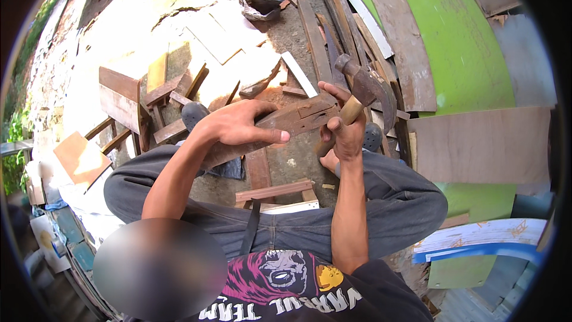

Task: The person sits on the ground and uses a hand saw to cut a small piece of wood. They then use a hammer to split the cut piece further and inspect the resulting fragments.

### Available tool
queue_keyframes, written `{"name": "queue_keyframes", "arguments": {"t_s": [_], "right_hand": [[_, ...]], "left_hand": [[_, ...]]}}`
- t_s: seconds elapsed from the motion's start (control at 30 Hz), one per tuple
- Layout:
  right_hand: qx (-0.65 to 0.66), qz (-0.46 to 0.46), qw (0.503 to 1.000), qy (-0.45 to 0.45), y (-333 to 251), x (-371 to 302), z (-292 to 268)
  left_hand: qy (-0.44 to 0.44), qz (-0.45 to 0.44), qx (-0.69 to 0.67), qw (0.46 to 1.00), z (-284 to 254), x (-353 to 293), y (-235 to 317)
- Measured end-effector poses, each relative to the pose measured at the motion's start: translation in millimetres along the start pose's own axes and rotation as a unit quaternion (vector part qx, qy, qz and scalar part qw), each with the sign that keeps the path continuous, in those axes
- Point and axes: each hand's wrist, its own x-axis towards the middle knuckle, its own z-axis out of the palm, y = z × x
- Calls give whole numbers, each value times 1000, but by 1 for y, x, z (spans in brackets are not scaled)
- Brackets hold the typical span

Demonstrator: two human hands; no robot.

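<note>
A worn brown piece of wood (301, 114) with a split, notched end is held slantwise over my lap. My left hand (241, 122) is closed around its middle, thumb across the top. In my right hand (345, 134) is a claw hammer, its pale wooden handle (350, 110) gripped between thumb and palm. The rusty hammer head (370, 88) points up and away, to the right of the wood. The fingers of my right hand reach up beside the wood's notched end; whether they press on it I cannot tell.
Between my legs sits a small wooden frame (274, 192). Nailed wood pieces (122, 98) lie to the left. Long planks (313, 39) and a black plastic bag (262, 3) are farther off. Green-painted boards (462, 42) and a plywood sheet (479, 146) cover the right side.
</note>
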Motion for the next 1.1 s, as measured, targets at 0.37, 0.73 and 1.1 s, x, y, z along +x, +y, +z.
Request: {"name": "queue_keyframes", "arguments": {"t_s": [0.37, 0.73, 1.1], "right_hand": [[-123, -99, 985, -73, -4, -9, 7], [-230, -206, 949, -58, 5, -12, 18], [-106, -14, 975, 197, 82, -3, -1]], "left_hand": [[5, 8, 80, 997, -23, -34, 19], [32, -20, 176, 984, -31, -52, 29], [327, 73, 280, 900, -20, -36, 22]]}}
